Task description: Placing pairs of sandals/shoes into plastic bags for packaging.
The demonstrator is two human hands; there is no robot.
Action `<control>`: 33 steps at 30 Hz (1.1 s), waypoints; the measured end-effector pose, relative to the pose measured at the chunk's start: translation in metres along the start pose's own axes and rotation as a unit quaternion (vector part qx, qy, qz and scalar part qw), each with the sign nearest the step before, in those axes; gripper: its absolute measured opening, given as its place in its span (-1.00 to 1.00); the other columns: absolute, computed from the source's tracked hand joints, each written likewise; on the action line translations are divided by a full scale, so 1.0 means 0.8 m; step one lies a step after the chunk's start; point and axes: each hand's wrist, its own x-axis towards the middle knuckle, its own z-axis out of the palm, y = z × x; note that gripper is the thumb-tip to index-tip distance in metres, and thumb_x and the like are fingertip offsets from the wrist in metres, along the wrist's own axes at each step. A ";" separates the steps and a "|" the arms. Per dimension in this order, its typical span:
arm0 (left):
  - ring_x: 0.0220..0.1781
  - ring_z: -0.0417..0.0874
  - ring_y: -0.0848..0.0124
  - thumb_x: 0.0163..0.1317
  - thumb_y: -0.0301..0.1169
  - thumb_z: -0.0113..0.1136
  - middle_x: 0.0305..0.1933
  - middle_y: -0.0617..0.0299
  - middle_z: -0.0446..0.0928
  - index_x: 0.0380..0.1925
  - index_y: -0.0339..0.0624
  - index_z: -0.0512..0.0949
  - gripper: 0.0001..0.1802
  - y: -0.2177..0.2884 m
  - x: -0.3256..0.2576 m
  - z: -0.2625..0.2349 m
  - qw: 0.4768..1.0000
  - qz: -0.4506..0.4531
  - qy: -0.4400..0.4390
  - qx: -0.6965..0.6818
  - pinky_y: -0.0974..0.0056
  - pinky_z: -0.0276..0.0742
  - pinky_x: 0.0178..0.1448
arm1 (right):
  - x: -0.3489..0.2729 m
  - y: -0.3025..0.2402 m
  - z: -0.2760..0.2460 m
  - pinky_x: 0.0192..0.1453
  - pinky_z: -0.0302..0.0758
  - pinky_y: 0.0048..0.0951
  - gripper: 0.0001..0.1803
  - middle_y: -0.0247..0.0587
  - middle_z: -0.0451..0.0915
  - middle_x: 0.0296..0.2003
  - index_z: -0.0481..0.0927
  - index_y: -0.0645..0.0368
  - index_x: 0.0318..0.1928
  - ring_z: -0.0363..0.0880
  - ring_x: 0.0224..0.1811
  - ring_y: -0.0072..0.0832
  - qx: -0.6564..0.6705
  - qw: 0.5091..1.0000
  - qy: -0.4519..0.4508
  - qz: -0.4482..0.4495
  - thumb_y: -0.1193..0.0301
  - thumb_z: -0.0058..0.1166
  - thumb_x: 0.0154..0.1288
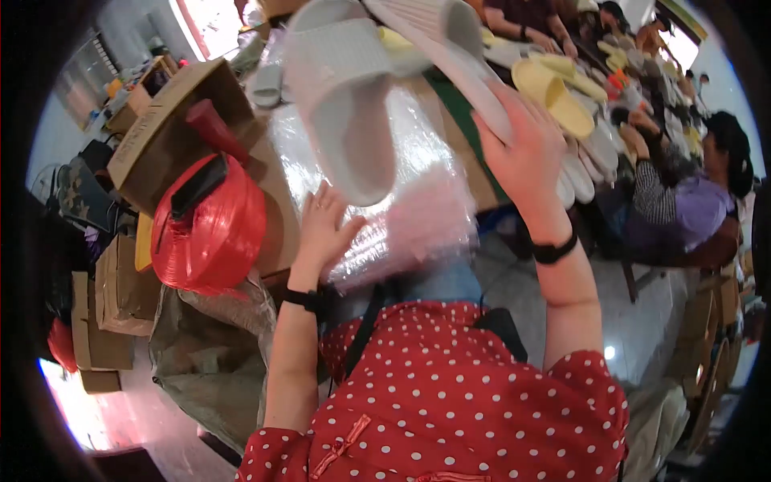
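My right hand (526,145) grips a pale grey slipper (438,48) by its heel end, thumb on one side and fingers on the other. That slipper is raised and tilted, its toe toward the far left. A second pale grey slipper (353,120) shows its footbed, heel toward me; what supports it I cannot tell. By its heel, my left hand (324,233) is open, fingers spread over a stack of clear plastic bags (426,209). I cannot tell whether those fingertips touch the slipper.
A large roll of red plastic twine (213,229) with a black object on top stands left, before a cardboard box (177,120). Yellow slippers (554,96) and more pale ones lie at right. A person in purple (707,209) sits at right; another person's hands (550,36) work across the table.
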 end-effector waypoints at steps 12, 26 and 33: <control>0.31 0.39 -0.09 0.11 -0.19 0.38 0.15 -0.07 0.59 -0.03 -0.22 0.67 -0.53 -0.002 -0.005 0.003 0.998 -0.015 0.035 -0.056 -0.02 0.24 0.42 | -0.140 0.005 0.085 0.19 0.42 -0.12 -0.53 -0.17 0.57 0.10 0.59 0.09 0.06 0.46 0.19 -0.17 -0.036 0.970 -0.217 -0.108 0.34 0.28 0.09; 0.28 0.40 -0.08 0.13 -0.16 0.37 0.12 -0.11 0.55 -0.03 -0.28 0.63 -0.51 -0.006 0.001 0.008 0.997 -0.005 0.046 -0.058 -0.01 0.28 0.38 | -0.246 0.057 -0.047 -0.08 0.48 -0.09 -0.77 -0.21 0.61 -0.27 0.63 0.10 -0.30 0.52 -0.07 -0.12 0.251 0.577 -0.767 -0.127 0.53 0.14 -0.07; 0.19 0.47 -0.10 0.03 -0.06 0.39 0.07 -0.04 0.62 -0.06 -0.14 0.68 -0.47 0.029 0.007 -0.019 0.987 -0.076 0.026 -0.138 -0.10 0.22 0.39 | -0.094 0.005 0.010 -0.15 0.55 -0.26 -0.81 -0.17 0.62 -0.33 0.62 0.12 -0.30 0.63 -0.23 -0.22 0.290 0.871 -0.396 0.022 0.28 0.24 0.18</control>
